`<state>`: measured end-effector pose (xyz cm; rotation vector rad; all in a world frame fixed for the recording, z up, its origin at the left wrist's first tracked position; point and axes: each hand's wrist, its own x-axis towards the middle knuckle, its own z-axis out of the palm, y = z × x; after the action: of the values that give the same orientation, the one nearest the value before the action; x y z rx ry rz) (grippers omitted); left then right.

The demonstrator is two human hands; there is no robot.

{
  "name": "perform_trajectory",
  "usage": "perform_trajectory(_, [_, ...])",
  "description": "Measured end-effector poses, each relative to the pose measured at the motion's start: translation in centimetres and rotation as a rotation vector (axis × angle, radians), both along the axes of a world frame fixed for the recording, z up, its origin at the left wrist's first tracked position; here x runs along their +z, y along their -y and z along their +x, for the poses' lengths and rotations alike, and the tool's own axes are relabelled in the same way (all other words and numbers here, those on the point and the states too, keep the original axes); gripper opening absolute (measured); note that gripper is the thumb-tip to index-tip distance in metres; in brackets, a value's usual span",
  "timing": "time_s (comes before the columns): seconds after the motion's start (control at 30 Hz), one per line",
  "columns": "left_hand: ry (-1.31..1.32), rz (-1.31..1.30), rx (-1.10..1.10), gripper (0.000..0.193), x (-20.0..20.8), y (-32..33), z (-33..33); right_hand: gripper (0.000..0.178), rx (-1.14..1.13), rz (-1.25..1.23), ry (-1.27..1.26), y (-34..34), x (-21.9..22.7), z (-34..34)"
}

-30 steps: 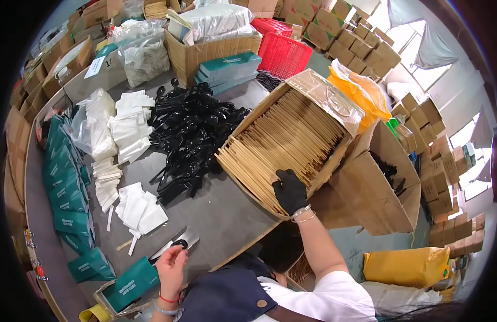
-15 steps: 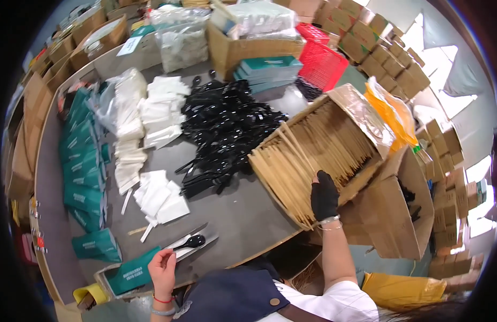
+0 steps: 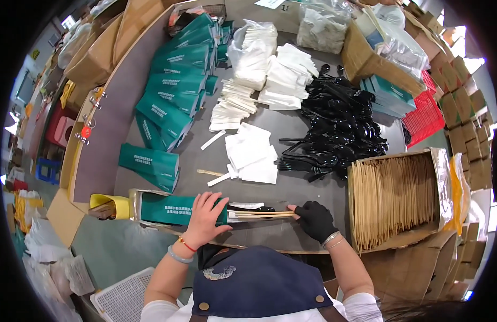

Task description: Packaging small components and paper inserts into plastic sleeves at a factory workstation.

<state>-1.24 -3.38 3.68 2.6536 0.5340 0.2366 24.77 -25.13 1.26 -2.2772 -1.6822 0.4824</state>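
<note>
Left grip (image 3: 206,219), fingers spread, rests on a green sleeve (image 3: 165,208) along the counter's (image 3: 323,192) near edge; at the sleeve's right end lie pale wooden sticks (image 3: 264,214), their far tips pinched in the nearly closed, black-gloved right grip (image 3: 315,221), beside a stick-filled carton (image 3: 443,185).

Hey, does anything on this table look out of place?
Slightly: a narrow white strip and a tan strip lie loose on the grey tabletop, just outside the piled white packets, like strays. I see no spill.
</note>
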Motion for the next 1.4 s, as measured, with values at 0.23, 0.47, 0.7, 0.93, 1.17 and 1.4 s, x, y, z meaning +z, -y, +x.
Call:
perform_trajectory(0.23, [0.108, -0.018, -0.045, 0.073, -2.1, 1.5, 1.9, 0.039, 0.11, 0.2, -0.218, -4.0, -2.3, -5.1])
perform_trajectory(0.47, [0.026, -0.014, -0.106, 0.075, -1.3, 2.0, 3.3, 0.025, -0.212, 0.2, -0.45, -3.9, -1.9, -6.7])
perform_trajectory(0.7, [0.046, 0.019, -0.174, 0.065, -0.8, 0.9, 4.0, 0.049, -0.019, 0.222, -0.288, -5.5, 0.8, -6.4])
perform_trajectory(0.93, [-0.259, 0.066, -0.436, 0.024, 4.0, -2.0, 5.7, 0.06, 0.003, 0.141, -0.022, -5.0, 1.8, -4.1])
perform_trajectory(1.17, [-0.048, 0.341, 0.044, 0.035, 3.4, -10.1, 0.5, 0.059, -0.148, 0.156, 0.048, -3.5, 5.1, -2.4])
perform_trajectory(1.4, [0.012, -0.029, 0.463, 0.093, -4.2, 0.1, 0.2, 0.058, -0.069, 0.028, 0.152, -4.4, 5.2, -4.0])
